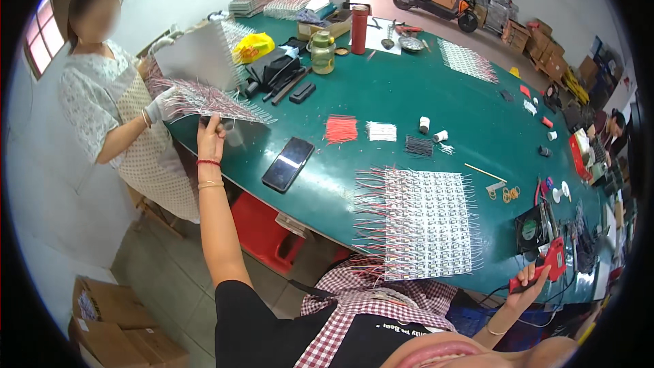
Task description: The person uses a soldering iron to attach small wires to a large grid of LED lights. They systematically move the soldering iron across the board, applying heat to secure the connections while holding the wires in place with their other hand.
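Note:
At the left, my left hand (pixel 212 135) is raised with its fingers closed on the near edge of a panel with many red and white wires (pixel 211 103). A co-worker's gloved hand (pixel 162 105) holds the same panel from the other side. Low at the right, my right hand (pixel 528 281) is wrapped round the handle of a red gun-shaped tool (pixel 554 259) with a dark cable. Between my arms lies a white panel of small circuit boards (pixel 429 223), with wires sticking out along both sides. A dark phone (pixel 288 164) rests left of this panel.
The green table (pixel 402 95) carries bundles of red tubing pieces (pixel 340 129), white pieces (pixel 381 131) and black pieces (pixel 419 146). A small fan (pixel 530 230) stands near the red tool. Farther back are a jar (pixel 322 53) and a red flask (pixel 359 29). Another wired panel (pixel 469 61) lies beyond.

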Tool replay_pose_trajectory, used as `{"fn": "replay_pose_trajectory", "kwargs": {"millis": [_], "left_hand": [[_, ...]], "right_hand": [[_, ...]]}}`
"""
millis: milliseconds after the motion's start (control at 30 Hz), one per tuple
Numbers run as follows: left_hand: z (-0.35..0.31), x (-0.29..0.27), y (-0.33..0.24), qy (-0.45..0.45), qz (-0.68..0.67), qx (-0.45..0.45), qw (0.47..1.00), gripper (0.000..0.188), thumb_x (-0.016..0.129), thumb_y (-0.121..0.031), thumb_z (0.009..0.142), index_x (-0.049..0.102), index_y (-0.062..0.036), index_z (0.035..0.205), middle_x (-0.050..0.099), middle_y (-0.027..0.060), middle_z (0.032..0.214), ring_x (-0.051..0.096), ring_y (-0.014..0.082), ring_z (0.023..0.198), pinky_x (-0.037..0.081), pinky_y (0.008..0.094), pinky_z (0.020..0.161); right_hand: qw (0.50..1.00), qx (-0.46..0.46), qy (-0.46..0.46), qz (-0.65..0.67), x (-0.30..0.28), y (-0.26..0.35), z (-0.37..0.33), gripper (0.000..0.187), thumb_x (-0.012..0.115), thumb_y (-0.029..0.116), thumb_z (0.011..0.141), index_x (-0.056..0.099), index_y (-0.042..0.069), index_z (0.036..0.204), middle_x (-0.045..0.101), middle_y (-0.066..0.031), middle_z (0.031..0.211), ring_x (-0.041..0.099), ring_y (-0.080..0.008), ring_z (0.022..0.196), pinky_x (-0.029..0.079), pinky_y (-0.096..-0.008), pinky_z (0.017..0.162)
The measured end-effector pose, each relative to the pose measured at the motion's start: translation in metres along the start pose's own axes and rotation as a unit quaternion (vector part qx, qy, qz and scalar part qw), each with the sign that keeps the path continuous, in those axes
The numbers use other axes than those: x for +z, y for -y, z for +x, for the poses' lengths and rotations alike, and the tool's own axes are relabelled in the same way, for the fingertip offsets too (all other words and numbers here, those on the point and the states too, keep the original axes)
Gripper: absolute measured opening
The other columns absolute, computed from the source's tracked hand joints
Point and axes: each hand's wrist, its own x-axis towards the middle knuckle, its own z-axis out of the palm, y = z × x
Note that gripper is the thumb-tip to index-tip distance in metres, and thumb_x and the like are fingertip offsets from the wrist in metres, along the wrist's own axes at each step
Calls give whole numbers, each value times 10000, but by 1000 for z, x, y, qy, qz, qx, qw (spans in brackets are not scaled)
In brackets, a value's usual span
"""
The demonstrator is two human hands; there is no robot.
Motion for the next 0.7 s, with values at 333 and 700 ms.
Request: {"fn": "replay_pose_trajectory", "kwargs": {"millis": [333, 700], "left_hand": [[69, 37, -18, -199, 274, 24, 941, 300, 667, -258, 757, 594, -25, 931, 489, 38, 642, 435, 135, 462, 293, 279, 382], [83, 38, -36, -228, 299, 6, 927, 175, 626, -168, 738, 586, 1, 755, 553, 87, 662, 502, 197, 494, 376, 342, 435]], "right_hand": [[999, 3, 8, 33, -16, -4, -2, 423, 477, 333, 988, 412, 61, 1305, 323, 11, 618, 290, -57, 456, 318, -191, 429], [999, 1, 30, 40, -21, 1, 8, 395, 515, 291, 976, 429, 58, 1283, 314, 13, 624, 296, -54, 501, 307, -182, 458]]}}
